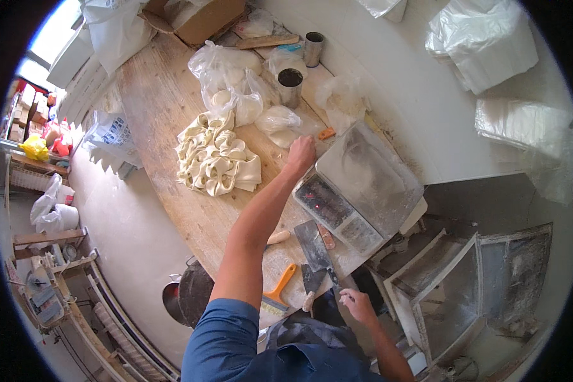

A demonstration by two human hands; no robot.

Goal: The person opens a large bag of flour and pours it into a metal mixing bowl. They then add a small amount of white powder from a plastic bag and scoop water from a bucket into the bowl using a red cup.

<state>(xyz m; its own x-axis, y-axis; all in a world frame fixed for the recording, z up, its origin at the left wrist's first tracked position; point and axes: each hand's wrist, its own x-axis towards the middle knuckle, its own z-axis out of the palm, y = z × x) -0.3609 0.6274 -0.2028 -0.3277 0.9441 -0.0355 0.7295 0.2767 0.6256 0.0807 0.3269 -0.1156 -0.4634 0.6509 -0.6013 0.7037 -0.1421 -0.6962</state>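
Whether the left hand [303, 151], or the right hand [359, 307] near a scraper [311, 244], grips anything, I cannot tell. Left of both, the cream heap [215, 159] lies piled, seemingly unfinished.

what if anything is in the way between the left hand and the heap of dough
Nothing visible stands in the way: only wooden tabletop shows between the left hand and the dough heap. A clear plastic bag lies close by, toward the table's far side, but off the straight path.
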